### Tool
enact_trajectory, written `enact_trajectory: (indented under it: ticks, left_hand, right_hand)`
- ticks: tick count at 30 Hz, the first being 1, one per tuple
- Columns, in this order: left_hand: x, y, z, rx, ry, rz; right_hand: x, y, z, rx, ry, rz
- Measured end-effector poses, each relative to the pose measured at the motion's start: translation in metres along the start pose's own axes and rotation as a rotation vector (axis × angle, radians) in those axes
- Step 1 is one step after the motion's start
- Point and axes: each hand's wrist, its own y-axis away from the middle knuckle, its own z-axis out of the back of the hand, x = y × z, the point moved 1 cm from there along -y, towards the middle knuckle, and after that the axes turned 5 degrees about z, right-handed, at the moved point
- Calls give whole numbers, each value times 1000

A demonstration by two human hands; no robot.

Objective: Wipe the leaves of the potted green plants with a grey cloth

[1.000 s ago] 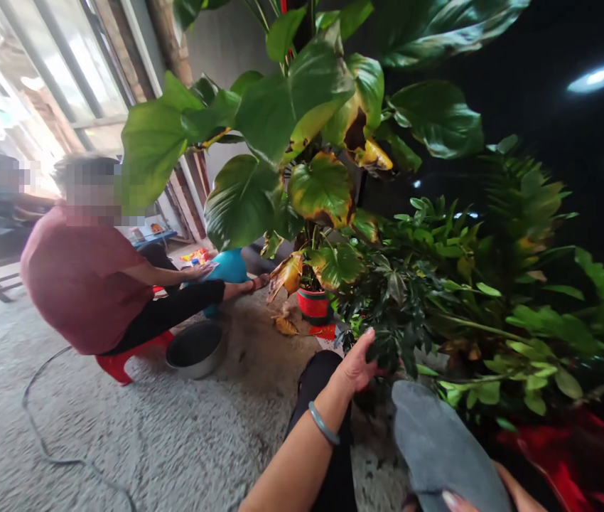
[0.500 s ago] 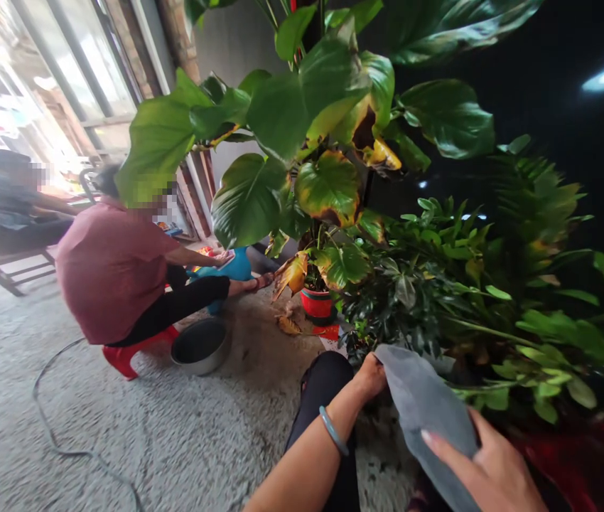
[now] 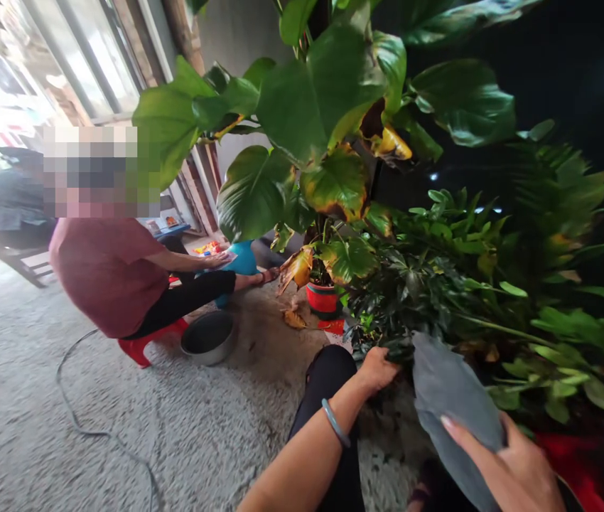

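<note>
Grey sheet point(image 3: 451, 398) pinched in the right hand point(image 3: 523, 462)
Beside the sheet, the left hand point(image 3: 379, 370) curls close to dark leaves point(image 3: 408, 291); I can't tell whether it holds anything.

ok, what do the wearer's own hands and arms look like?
Left hand: ungloved, with a smooth, rounded grey-blue bangle on the wrist; no sleeve shows on the left forearm. Right hand: also ungloved; its forearm is mostly out of frame.
</note>
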Motion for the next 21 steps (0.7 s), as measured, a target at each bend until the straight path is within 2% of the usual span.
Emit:
enact_trajectory:
  ticks: [3, 6, 7, 9, 12, 14, 16, 18, 21]
  left_hand:
    - [-3, 2, 5, -13, -35, 75]
    - [-7, 7, 4, -3, -53, 181]
    - [-7, 8, 2, 0, -60, 195]
    - [-5, 7, 1, 0, -63, 188]
    - [1, 1, 3, -33, -78, 91]
    - [5, -4, 7, -49, -104, 13]
    - [6, -5, 11, -39, -108, 17]
    - [4, -2, 12, -11, -93, 95]
    - [1, 5, 10, 14, -90, 161]
  right_hand:
    - [0, 15, 21, -120, 56, -87]
    - [21, 3, 32, -352, 78, -33]
    - [27, -6, 28, -372, 68, -1]
    - [31, -21, 13, -278, 51, 48]
    - [19, -22, -10, -25, 12, 61]
    - [6, -10, -10, 70, -25, 32]
    - [-1, 4, 6, 90, -55, 4]
    - [4, 11, 28, -12, -17, -13]
    - [28, 7, 47, -288, 70, -3]
